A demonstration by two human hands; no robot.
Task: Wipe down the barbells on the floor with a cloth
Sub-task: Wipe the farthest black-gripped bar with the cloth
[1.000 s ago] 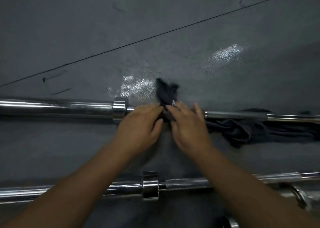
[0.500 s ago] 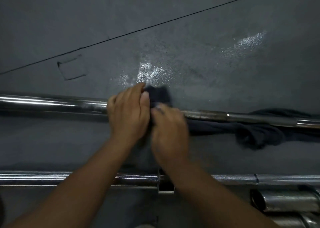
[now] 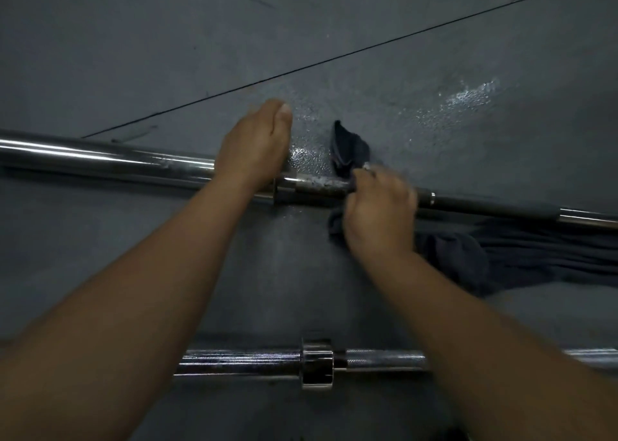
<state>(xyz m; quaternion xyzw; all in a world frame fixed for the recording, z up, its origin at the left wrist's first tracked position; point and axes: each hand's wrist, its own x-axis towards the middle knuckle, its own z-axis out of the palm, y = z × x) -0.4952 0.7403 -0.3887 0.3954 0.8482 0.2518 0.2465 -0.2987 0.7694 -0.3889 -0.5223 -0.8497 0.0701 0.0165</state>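
Observation:
A chrome barbell (image 3: 100, 159) lies across the grey floor from left to right. My right hand (image 3: 379, 206) is closed on a dark cloth (image 3: 347, 149) wrapped around the bar's thin shaft just right of the collar. The rest of the cloth trails to the right under the bar (image 3: 501, 253). My left hand (image 3: 254, 143) rests on the bar at the collar, fingers together and bent over its far side. A second chrome barbell (image 3: 240, 362) lies nearer to me, partly hidden by my forearms.
A thin dark seam (image 3: 334, 61) runs diagonally across the floor (image 3: 434, 22) beyond the bars. Wet shiny patches (image 3: 468, 99) glisten on the floor behind the far bar.
My hands have parted: the left one now sits on the collar while the right one has slid right along the shaft with the cloth. A stretch of shaft between them is now uncovered.

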